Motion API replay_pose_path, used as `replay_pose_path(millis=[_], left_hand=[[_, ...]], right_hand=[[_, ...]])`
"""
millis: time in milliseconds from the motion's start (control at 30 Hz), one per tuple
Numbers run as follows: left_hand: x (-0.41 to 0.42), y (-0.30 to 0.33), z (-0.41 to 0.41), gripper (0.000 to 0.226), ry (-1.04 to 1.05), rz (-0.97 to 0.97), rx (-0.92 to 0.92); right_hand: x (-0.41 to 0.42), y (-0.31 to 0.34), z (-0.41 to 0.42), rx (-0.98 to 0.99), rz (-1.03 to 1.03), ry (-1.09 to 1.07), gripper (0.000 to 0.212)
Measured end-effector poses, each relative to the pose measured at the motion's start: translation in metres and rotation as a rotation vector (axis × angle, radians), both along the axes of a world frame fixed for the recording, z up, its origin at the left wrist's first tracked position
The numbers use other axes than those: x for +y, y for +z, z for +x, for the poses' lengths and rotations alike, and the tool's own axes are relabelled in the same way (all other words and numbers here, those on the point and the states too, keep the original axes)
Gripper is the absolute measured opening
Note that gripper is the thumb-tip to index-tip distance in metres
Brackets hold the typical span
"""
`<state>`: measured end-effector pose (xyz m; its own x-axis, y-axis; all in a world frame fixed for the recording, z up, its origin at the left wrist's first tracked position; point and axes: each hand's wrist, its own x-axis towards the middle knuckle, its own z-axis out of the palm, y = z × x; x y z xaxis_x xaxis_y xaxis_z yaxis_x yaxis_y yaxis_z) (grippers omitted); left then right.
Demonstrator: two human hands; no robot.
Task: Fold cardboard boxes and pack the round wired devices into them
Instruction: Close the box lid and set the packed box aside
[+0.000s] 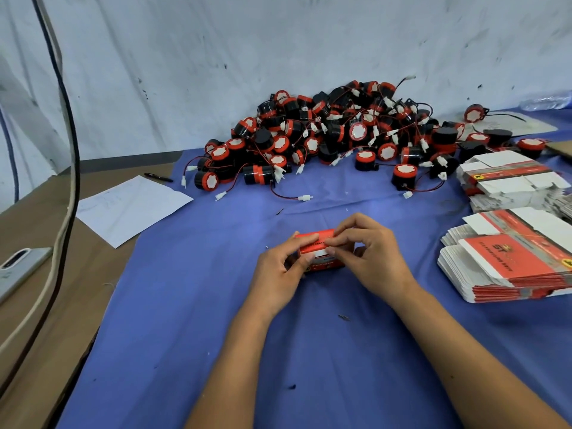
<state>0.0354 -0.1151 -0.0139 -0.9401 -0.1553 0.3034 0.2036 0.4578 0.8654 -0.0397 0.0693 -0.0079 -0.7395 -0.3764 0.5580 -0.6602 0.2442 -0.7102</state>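
Both hands closed around one small red box point(320, 253) at the middle of the blue cloth point(192, 305): left hand point(283, 267) curled round its left end, thumb on the near face, fingertips point(311, 237) hooked over the top edge; right hand point(368, 252) gripping from the right, fingers bent down onto the top, thumb pinching at the white panel on the front. Box held just above or on the cloth, which of the two not clear, long side toward the camera, red with a white strip and dark print too small to read. To the right, near the right forearm, a stack of flat unfolded boxes point(507, 264), red and white, fanned at the edges; behind it, a second, looser stack point(510, 181). Further back, against the white wall point(278, 41), a large heap of round black-and-red devices point(340, 131) with thin red-and-black wires and white plug ends, a few strays point(404, 176) spilled forward onto the cloth. Left of the cloth, bare brown table point(37, 274) with a white sheet of paper point(130, 209), a black pen point(158, 177) just beyond it, a phone point(18, 267) near the left edge, and two hanging cables point(69, 168), one black, one pale.
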Motion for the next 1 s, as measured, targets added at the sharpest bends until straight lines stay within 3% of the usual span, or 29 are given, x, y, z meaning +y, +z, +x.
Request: replay_pose_path(millis=[200,300,433,633,800,1000], left_hand=[[0.002,0.000,0.001,0.048,-0.025,-0.096,0.086],[0.001,-0.004,0.000,0.031,0.100,-0.211,0.122],[0.005,-0.003,0.002,0.012,0.257,-0.277,0.316],[0.008,0.003,0.008,0.015,0.218,-0.518,0.352],[0.016,0.007,0.013,0.009,0.224,-0.693,0.416],[0.009,-0.002,0.016,0.014,0.185,-0.734,0.438]], right_hand=[[-0.005,-0.003,0.006,0.047,-0.013,-0.046,0.013],[-0.001,-0.005,0.004,0.078,0.010,-0.021,0.010],[0.001,-0.007,0.005,0.162,0.110,-0.021,0.012],[-0.005,-0.002,0.020,0.394,0.326,-0.154,0.015],[-0.010,-0.002,0.033,0.400,0.400,-0.242,0.009],[-0.014,-0.010,0.035,0.501,0.494,-0.269,0.016]])
